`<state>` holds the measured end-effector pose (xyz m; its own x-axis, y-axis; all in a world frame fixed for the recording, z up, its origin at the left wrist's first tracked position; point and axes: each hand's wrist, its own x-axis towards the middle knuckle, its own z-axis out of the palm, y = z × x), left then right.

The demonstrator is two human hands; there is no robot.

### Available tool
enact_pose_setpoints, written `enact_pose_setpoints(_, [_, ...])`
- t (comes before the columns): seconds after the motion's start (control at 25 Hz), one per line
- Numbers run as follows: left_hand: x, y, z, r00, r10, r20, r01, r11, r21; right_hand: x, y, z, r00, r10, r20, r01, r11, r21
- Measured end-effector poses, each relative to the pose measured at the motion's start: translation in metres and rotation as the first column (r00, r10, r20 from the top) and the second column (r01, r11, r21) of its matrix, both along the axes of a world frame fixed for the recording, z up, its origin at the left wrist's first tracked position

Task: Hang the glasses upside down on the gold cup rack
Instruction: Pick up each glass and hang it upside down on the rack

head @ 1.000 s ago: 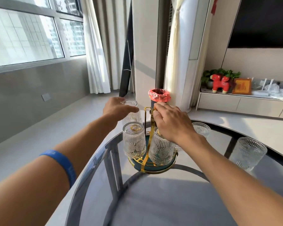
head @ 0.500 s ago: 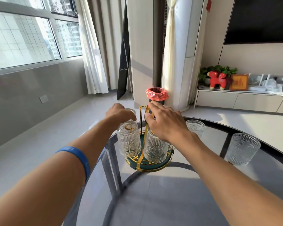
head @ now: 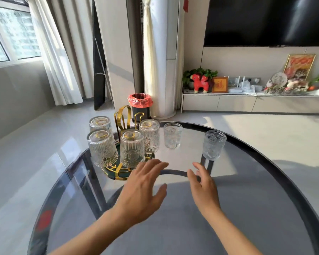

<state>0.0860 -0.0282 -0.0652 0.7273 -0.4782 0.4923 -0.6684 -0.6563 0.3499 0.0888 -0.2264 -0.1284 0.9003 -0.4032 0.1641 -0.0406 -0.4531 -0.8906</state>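
The gold cup rack [head: 124, 117] with a dark green base stands at the table's far left. Several ribbed clear glasses hang on it upside down, among them a front left one [head: 102, 148], a front middle one [head: 132, 148] and a right one [head: 149, 136]. Two glasses stand upright on the table: one [head: 172, 135] just right of the rack, another [head: 214, 145] farther right. My left hand [head: 142, 190] hovers open in front of the rack. My right hand [head: 203, 184] hovers open below the far right glass. Neither hand touches anything.
The round glass table [head: 173, 227] has a dark rim and dark legs showing through. Behind it on the floor stands a bin with a red bag [head: 140, 105]. A low cabinet with ornaments [head: 247, 102] runs along the right wall.
Both hands have let go of the rack and the glass on it and pulled back toward me over the table. The camera view has shifted right and downward.
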Motion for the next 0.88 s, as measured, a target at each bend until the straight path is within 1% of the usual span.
enact_pose_setpoints(0.08, [0.003,-0.028,-0.031,0.984,0.049,-0.173,-0.027,0.992,0.127,-0.009,-0.018,-0.01,0.998,-0.006,-0.062,0.002,0.998,-0.066])
enact_pose_setpoints(0.12, [0.01,-0.039,-0.045,0.968,0.085,-0.236,-0.037,0.979,0.201,-0.012,-0.027,-0.013,0.995,-0.009,-0.094,0.0,0.995,-0.095])
enact_pose_setpoints(0.2, [0.029,-0.055,-0.065,0.938,0.147,-0.312,-0.047,0.951,0.307,-0.012,-0.044,-0.017,0.987,-0.013,-0.162,-0.009,0.991,-0.135])
enact_pose_setpoints(0.28, [0.048,-0.064,-0.076,0.925,0.202,-0.322,-0.066,0.92,0.387,-0.004,-0.056,-0.021,0.984,-0.02,-0.179,0.002,0.995,-0.101])
enact_pose_setpoints(0.36, [0.059,-0.067,-0.083,0.935,0.217,-0.279,-0.078,0.896,0.436,0.011,-0.066,-0.021,0.987,-0.092,-0.131,0.096,0.995,0.022])
enact_pose_setpoints(0.44, [0.064,-0.068,-0.09,0.947,0.212,-0.243,-0.085,0.892,0.445,0.036,-0.08,-0.019,0.974,-0.205,-0.099,0.216,0.97,0.116])
enact_pose_setpoints(0.52, [0.065,-0.066,-0.094,0.948,0.209,-0.241,-0.091,0.9,0.426,0.061,-0.092,-0.017,0.952,-0.282,-0.114,0.296,0.947,0.126])
enact_pose_setpoints(0.56, [0.066,-0.066,-0.095,0.947,0.212,-0.242,-0.096,0.904,0.417,0.072,-0.095,-0.017,0.943,-0.307,-0.126,0.319,0.943,0.092])
enact_pose_setpoints(0.68, [0.066,-0.067,-0.094,0.946,0.213,-0.244,-0.103,0.911,0.398,0.101,-0.097,-0.019,0.921,-0.359,-0.15,0.349,0.933,-0.089])
enact_pose_setpoints(0.72, [0.067,-0.067,-0.094,0.949,0.21,-0.236,-0.105,0.914,0.391,0.108,-0.097,-0.019,0.913,-0.377,-0.159,0.361,0.925,-0.121])
enact_pose_setpoints(0.8, [0.068,-0.066,-0.095,0.951,0.212,-0.225,-0.114,0.917,0.381,0.117,-0.095,-0.019,0.893,-0.42,-0.159,0.4,0.905,-0.143])
enact_pose_setpoints(0.88, [0.068,-0.067,-0.095,0.949,0.218,-0.229,-0.125,0.924,0.363,0.116,-0.095,-0.018,0.899,-0.424,-0.109,0.412,0.904,-0.114])
